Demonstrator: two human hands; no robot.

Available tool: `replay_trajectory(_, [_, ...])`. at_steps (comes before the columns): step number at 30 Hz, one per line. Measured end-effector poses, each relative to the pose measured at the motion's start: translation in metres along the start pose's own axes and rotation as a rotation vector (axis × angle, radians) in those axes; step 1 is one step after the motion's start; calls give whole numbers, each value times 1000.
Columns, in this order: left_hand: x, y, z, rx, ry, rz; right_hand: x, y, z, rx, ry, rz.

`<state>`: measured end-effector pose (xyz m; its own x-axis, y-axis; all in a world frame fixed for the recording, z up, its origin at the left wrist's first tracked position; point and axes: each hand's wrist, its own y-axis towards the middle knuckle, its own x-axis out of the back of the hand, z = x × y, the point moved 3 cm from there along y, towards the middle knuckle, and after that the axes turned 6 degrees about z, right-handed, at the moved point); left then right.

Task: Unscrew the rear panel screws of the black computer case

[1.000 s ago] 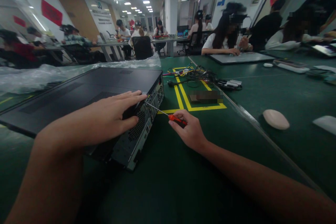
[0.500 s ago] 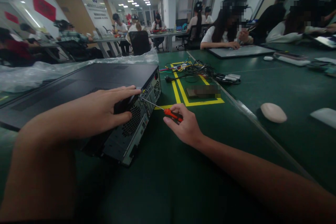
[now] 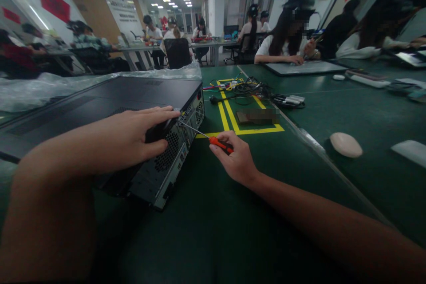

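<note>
A black desktop computer case [image 3: 159,89] lies on its side, its back panel [image 3: 169,153] with vents and ports turned toward the right. My left hand [image 3: 133,135] rests across the case's near edge with fingers stretched out and thumb spread apart over the back panel. A dark part shows between thumb and fingers; I cannot make out what it is. My right hand [image 3: 238,159] is closed around the orange-and-black handle of a screwdriver [image 3: 220,143]. Its thin shaft slants up left, the tip at the back panel beside my left fingertips. Any screw there is too small to see.
Beyond the case lie tangled cables [image 3: 251,88] and a brown flat block [image 3: 254,116] inside yellow tape [image 3: 259,131] on the green table [image 3: 266,230]. A pale mouse [image 3: 346,144] sits to the right. Clear plastic sheeting [image 3: 40,93] lies behind the case. Several people sit at tables.
The screwdriver handle and my right hand have shifted very slightly right. My left hand keeps its place on the case. The view has tilted a little.
</note>
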<state>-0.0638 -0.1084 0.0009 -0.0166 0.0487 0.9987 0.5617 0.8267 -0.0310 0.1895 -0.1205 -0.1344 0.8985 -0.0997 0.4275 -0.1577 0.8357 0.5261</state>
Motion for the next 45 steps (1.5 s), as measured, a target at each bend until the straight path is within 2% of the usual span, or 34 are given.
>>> replay_trajectory(6, [-2, 0, 5, -1, 8, -6, 0, 1, 0, 0, -11, 6])
replay_trajectory(16, [7, -6, -17, 43, 9, -3, 3, 2, 1, 41, -40, 3])
replay_trajectory(22, [4, -3, -10, 37, 43, 1, 2, 3, 1, 89, -35, 35])
replay_trajectory(28, [2, -1, -5, 28, 24, 4, -1, 1, -2, 15, 27, 21])
replay_trajectory(40, [4, -4, -9, 24, 30, 17, -3, 1, -2, 9, 50, 25])
replay_trajectory(45, [1, -1, -5, 10, 28, 13, -2, 2, -1, 13, 46, 25])
